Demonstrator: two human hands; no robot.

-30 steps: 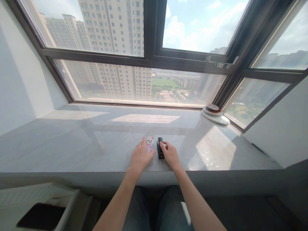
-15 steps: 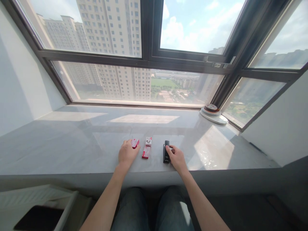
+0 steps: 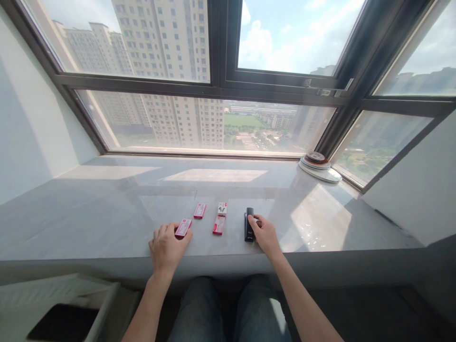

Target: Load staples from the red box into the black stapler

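My left hand [image 3: 166,244] is closed round a small pink-and-white box [image 3: 183,228], probably staples, low over or on the sill; its contact with the surface is hidden. Just beyond it lies a similar pink-and-white box [image 3: 200,211], touched by neither hand. Between my hands are a white box with a dark picture on top [image 3: 222,208] and, end to end with it, a red-edged box [image 3: 219,225]. A black stapler [image 3: 249,225] lies lengthwise on the sill. My right hand [image 3: 265,235] grips its right side, thumb on top.
The pale windowsill [image 3: 107,213] ends in a front edge close to my knees. A stack of plates or lids [image 3: 318,167] stands in the far right corner by the window frame. Below left is a white crate-like container [image 3: 103,311] with a dark flat object [image 3: 62,323].
My left hand has moved left and nearer to me, holding a pink-and-white box. The similar box at its former place is now uncovered. My right hand stays on the stapler.
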